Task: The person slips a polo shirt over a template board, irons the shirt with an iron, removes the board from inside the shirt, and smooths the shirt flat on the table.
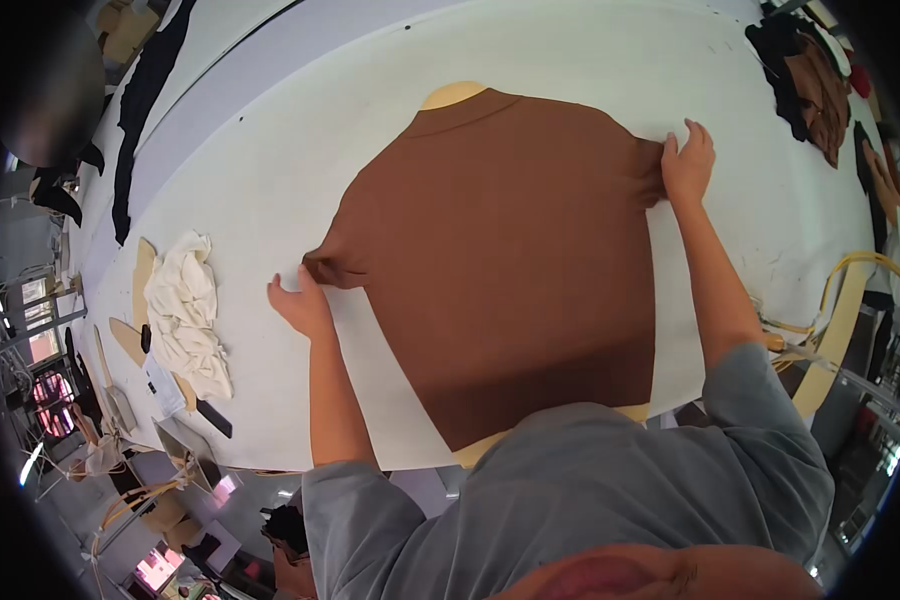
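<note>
**Laid flat between two bare hands**

In the head view, shows a brown, short-sleeved cloth top (520, 250), spread between the hands, neck end farthest from the grey-shirted torso (650, 475). Fits around a pale yellow flat board (453, 96), visible at neck and hem. Touched at one sleeve end by the left hand (307, 308), partly open with digits spread; at the other by the right hand (688, 172), also partly open, fingers extended. Impossible to tell a pinch on the cloth from mere contact.

Lies on a broad white table (255, 215), strewn at left with a crumpled cream cloth (183, 320) and a long black cloth strip (150, 100), at far right with a heap of black and brown garments (815, 90). Beyond, opens onto a room with windows (40, 315) at left and a looped yellow hose (863, 258) at right.
</note>
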{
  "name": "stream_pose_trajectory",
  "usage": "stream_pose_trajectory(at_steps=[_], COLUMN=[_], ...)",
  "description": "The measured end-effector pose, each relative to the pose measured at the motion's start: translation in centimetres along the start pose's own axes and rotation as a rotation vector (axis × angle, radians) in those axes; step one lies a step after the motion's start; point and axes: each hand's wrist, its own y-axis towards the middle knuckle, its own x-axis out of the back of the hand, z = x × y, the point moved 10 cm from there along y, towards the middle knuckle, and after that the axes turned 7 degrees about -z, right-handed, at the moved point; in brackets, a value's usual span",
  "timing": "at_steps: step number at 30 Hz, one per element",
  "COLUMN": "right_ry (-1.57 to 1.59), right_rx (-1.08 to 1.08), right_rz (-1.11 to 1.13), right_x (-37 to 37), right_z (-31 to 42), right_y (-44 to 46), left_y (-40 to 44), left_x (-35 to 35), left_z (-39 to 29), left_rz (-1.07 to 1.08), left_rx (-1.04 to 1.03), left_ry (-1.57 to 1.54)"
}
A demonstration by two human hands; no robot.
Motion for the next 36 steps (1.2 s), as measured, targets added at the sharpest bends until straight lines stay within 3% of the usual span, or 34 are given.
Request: stream_pose_trajectory(at_steps=[2,5,7,8,10,21,25,26,31,36], right_ry=[0.318,0.613,0.61,0.611,0.456,0.517,0.577,0.567,0.449,-0.093], right_rx=[0.32,0.682,0.786,0.781,0.867,0.954,0.884,0.87,0.662,0.31], right_rz=[-0.02,0.253,0.174,0.179,0.373,0.371,0.283,0.335,0.679,0.896], right_x=[0.9,-2.3,-4.2,-5.5,-9.6,-8.4,-5.9,-5.3,6.2,20.9], right_z=[9.2,23.1,28.1,28.6,29.6,28.0,26.8,25.7,13.6,-11.1], right_y=[-0.7,-4.7,-5.6,-5.6,-6.4,-7.7,-8.0,-8.4,-9.4,-11.7], left_y=[-2.6,-11.9,-15.8,-16.8,-16.7,-17.7,-22.3,-23.0,-23.6,-23.7], left_x=[-2.4,-12.0,-16.0,-17.2,-20.8,-22.1,-19.9,-19.7,-21.1,-21.6], left_z=[-7.5,-20.9,-25.8,-27.1,-27.5,-24.1,-24.9,-24.8,-24.1,-23.0], left_rz=[0.043,0.474,0.446,0.314,0.383,0.582,0.189,0.187,0.318,0.361], left_rx=[-0.324,-0.985,-1.205,-1.315,-1.266,-1.124,-1.06,-1.059,-0.898,-0.882], left_ry=[-0.183,-0.065,-0.12,-0.126,0.013,0.085,0.243,0.237,0.189,0.234])
